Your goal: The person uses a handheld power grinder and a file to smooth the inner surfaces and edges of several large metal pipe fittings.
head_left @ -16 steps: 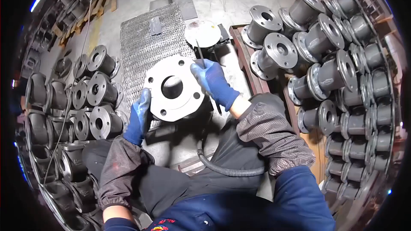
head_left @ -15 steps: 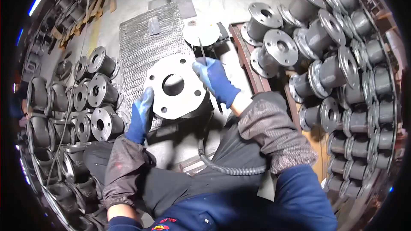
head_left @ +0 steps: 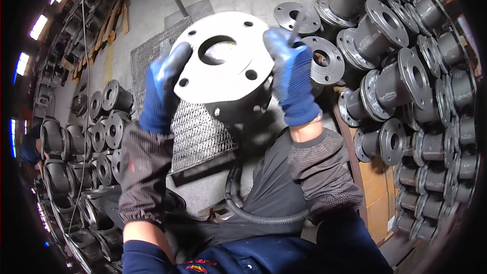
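Head view: both gloved hands have the flanged casting [head_left: 223,66] raised above the mesh mat [head_left: 198,127], left hand [head_left: 161,91] fingers clamped on its rim. Right hand [head_left: 293,78], at the opposite rim, grips a thin rod [head_left: 299,20]; setting it among the stacked castings [head_left: 406,76] right of the mat looks still undone.

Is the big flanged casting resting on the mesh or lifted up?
Lifted. The flanged casting is gripped at its sides by the left hand and right hand, above the mesh grating.

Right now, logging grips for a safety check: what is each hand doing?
Left hand: closed on the rim of the round grey metal flange.
Right hand: steadying the flange's other side, gripping a thin metal rod.
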Demonstrator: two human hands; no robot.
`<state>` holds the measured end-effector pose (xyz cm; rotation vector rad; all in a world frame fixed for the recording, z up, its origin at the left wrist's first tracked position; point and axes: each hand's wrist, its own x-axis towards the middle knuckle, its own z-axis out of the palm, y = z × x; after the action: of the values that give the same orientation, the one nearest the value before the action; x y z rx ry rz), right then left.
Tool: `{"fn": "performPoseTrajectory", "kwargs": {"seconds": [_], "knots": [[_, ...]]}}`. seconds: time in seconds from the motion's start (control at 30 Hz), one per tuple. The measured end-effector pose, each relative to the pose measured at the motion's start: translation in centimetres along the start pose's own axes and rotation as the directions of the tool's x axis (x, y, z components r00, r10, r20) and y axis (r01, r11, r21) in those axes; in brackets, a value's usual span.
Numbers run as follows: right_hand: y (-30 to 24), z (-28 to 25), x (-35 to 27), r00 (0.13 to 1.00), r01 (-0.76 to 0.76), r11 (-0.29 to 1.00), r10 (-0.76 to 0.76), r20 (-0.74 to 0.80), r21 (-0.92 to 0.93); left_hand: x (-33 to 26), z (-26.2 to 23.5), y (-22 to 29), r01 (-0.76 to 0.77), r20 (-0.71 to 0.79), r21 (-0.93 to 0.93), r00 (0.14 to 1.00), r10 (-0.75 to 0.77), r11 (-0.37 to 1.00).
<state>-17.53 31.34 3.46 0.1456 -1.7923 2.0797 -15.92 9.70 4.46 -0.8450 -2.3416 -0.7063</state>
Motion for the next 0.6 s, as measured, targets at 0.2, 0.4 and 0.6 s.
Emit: {"fn": "performPoseTrajectory", "kwargs": {"seconds": [0.2, 0.4, 0.6], "knots": [[1.8, -6.6, 8.4, 0.929, 0.317, 0.922, -0.35, -0.124, -0.224, 13.7, 6.2, -5.5, -0.364, 0.049, 0.141, 0.931, 0.361, 0.921], [7.2, -9.8, 17.8, 0.948, -0.118, 0.982, 0.067, -0.312, -0.145, 18.7, 19.7, -9.9, 0.062, -0.054, -0.583, 0.992, -0.115, 0.81], [9.9, -10.8, 20.2, 0.965, 0.022, 0.988, 0.02, -0.263, 0.155, 21.3, 26.7, -11.1, 0.28, 0.019, -0.64, 0.937, -0.349, 0.715]]}}
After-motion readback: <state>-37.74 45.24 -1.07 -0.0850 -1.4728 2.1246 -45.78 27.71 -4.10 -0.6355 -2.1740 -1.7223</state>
